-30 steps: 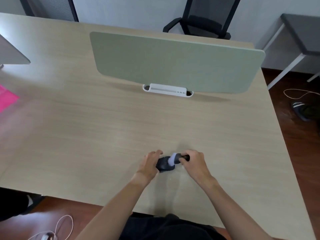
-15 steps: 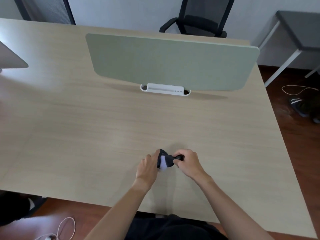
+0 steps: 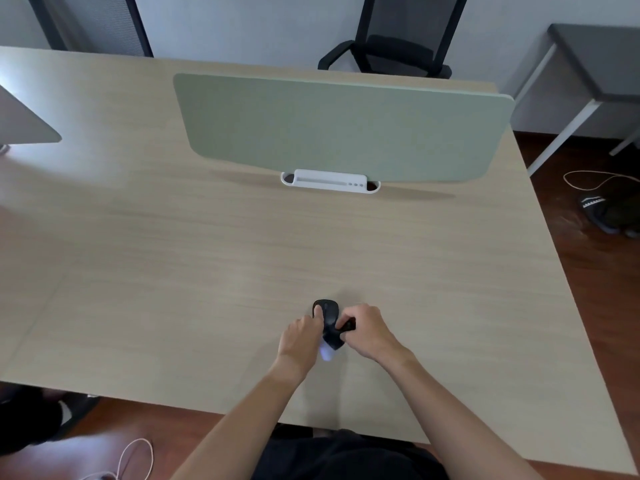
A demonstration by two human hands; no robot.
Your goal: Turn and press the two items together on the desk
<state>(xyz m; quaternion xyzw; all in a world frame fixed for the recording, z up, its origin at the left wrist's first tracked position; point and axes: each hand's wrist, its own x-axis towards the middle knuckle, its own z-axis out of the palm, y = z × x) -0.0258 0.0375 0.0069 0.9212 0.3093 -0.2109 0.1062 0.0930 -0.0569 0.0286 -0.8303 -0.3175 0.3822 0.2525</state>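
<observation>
Fingers of both hands curled around a black mouse (image 3: 327, 311), pale wooden desk (image 3: 207, 258), green divider (image 3: 339, 129), office chair (image 3: 391, 46) behind

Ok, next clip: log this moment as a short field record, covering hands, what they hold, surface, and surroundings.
left hand: left hand grips the black mouse, a fingertip on its top
right hand: right hand pinches a small dark piece beside the mouse
pale patch: whitish area at the mouse's near end, blurred
surface: light wooden desk
behind: green divider panel upright on a white base
beyond the desk: black office chair
floor at right: dark slipper
</observation>
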